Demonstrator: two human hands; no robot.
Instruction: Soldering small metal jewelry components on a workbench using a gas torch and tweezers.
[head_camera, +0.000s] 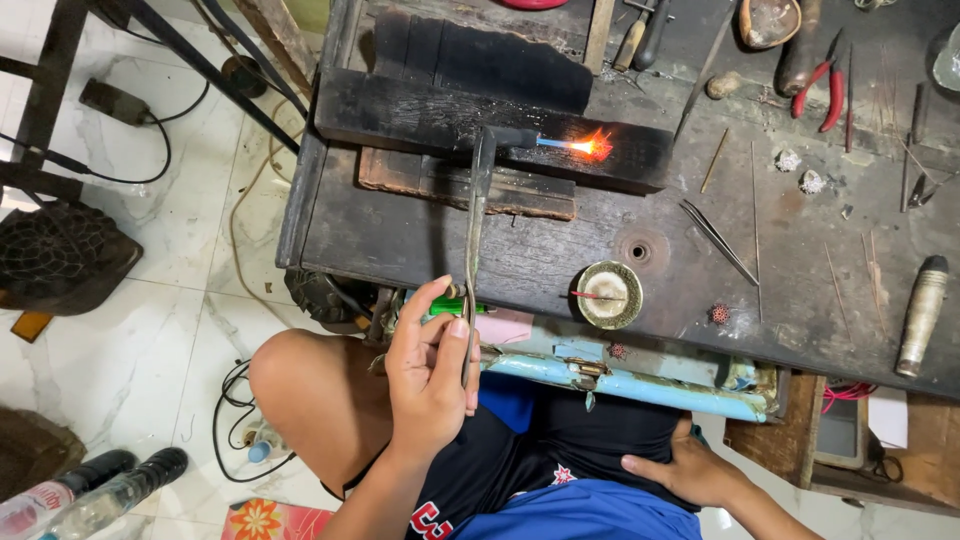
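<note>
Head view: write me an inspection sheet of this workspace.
Surface: dark, scorched wooden workbench.
Job's things: lit torch, its flame hitting a charred wood block.
Clutter: red pliers, tweezers, round brass dish, metal cylinder.
Grippers: left hand grips the torch; right hand rests on the thigh.
Cables: black cords on the floor.
Surroundings: white tiled floor, bottles.

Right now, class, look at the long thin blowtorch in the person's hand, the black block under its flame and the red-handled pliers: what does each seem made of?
Long thin blowtorch in the left hand: probably metal, dull grey, slim and rigid. Black block: apparently charred wood, matte with visible grain. Red-handled pliers: dark metal jaws, with grips that look plastic or rubber-coated.
</note>
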